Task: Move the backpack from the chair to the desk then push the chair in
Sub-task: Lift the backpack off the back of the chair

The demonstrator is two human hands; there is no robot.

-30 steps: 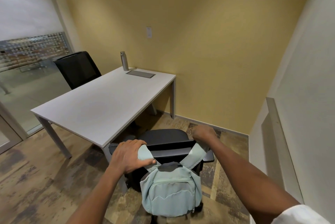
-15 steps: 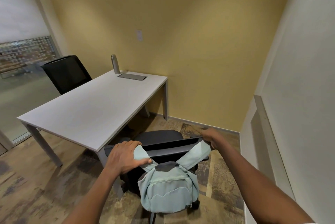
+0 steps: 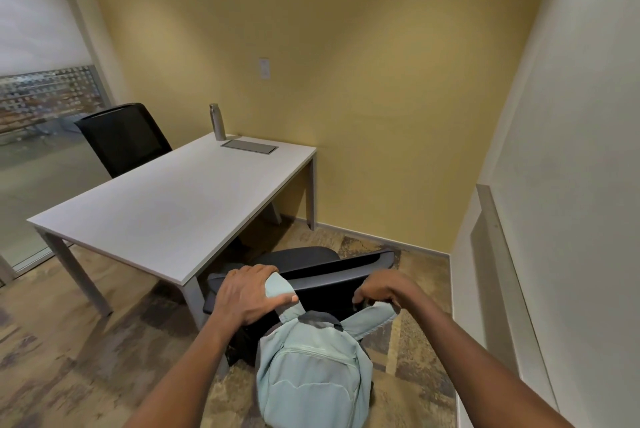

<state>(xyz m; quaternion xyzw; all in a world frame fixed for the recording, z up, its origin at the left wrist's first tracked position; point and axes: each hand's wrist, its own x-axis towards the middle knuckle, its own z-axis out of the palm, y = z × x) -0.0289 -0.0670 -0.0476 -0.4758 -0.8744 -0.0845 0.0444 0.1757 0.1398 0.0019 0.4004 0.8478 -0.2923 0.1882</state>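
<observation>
- The pale green backpack [image 3: 311, 372] hangs off the back of the near office chair [image 3: 332, 275], on my side of the backrest, its two shoulder straps looped up over the top edge; that is why it sits there without slipping.
- My left hand [image 3: 251, 292] is on the left strap at the top of the backrest, fingers [image 3: 258, 270] curled over it and thumb pressed underneath, clenched on the strap.
- My right hand [image 3: 381, 289] has the right strap pinched just below the backrest top, knuckles up, fingers hooked on the fabric.
- Two hands because two loops: each strap must clear the backrest before the bag comes free, I reckon.
- The white bench [image 3: 166, 206] sits just left of the chair, bare near me; a metal bottle [image 3: 217, 122] and a flat grey cover plate [image 3: 249, 146] are at the far end, well apart from the landing spot.
- The chair is pulled out, seat only partly under the bench edge, so the push-in is not yet done.
</observation>
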